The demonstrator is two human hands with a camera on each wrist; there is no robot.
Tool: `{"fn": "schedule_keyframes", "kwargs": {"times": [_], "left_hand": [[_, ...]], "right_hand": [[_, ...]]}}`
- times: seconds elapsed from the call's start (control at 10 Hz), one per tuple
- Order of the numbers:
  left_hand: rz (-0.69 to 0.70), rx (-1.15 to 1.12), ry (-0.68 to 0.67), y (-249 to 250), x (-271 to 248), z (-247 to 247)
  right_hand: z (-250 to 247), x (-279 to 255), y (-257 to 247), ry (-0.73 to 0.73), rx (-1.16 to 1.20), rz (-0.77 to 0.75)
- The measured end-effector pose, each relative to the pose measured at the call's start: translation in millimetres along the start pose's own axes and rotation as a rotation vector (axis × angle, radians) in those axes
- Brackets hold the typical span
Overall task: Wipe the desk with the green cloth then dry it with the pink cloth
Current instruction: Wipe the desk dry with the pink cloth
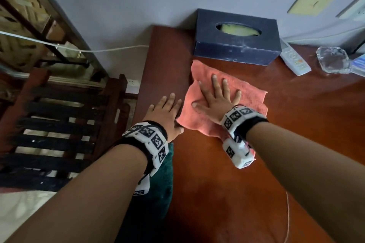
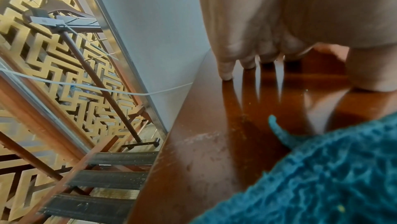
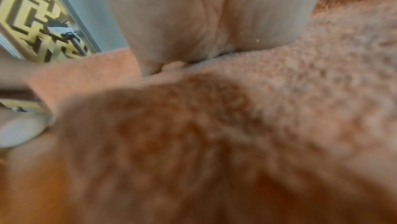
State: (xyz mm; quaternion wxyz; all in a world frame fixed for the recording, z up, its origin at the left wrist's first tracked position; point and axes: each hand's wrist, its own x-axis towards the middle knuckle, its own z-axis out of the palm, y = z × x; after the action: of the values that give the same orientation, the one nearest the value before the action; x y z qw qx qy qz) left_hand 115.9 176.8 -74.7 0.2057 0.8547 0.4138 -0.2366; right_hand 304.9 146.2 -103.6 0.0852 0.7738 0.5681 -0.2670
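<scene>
Against the grey wall, the reddish-brown wooden desk [image 1: 256, 173] fills the right half of the head view, its glossy top showing reflections. The dark blue tissue box [image 1: 236, 38] stands at the back of the desk against the wall, and everything else is placed from it. Just in front of the tissue box lies the pink cloth [image 1: 227, 92], spread flat on the desk with its far corner nearly at the box's front face. Well in front of the tissue box and to its left, at the desk's left edge, the green cloth [image 1: 160, 181] lies bunched, partly under the left forearm; the left wrist view shows its teal pile close up [image 2: 322, 176]. The right hand [image 1: 216, 97] presses palm-down on the middle of the pink cloth, fingers [image 1: 214, 83] straight and spread, gripping nothing. The left hand [image 1: 165, 110] lies flat on the bare desk just left of the pink cloth, fingers straight and together, its thumb side touching the cloth's left edge; it holds nothing. To the right of the tissue box a white remote control [image 1: 294, 59] lies against its side, and further right sits a clear glass ashtray [image 1: 332, 59].
</scene>
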Motion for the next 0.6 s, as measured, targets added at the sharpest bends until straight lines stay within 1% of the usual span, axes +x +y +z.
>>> {"fn": "schedule_keyframes", "kwargs": {"times": [0.1,0.3,0.4,0.6], "left_hand": [[-0.006,0.002,-0.002,-0.2,0.4,0.0],[-0.006,-0.003,0.0,-0.5,1.6,0.8],[-0.005,0.01,0.001,-1.0,3.3,1.4],[-0.005,0.04,-0.001,-0.9,2.8,-1.5]], "right_hand": [[-6.1,6.6,0.5,0.011,-0.01,-0.001],[8.3,-14.9,-2.5,0.029,-0.036,-0.019],[24.5,-37.0,-3.5,0.041,-0.042,-0.03],[63.6,-101.4,-12.9,0.062,-0.028,-0.064]]}}
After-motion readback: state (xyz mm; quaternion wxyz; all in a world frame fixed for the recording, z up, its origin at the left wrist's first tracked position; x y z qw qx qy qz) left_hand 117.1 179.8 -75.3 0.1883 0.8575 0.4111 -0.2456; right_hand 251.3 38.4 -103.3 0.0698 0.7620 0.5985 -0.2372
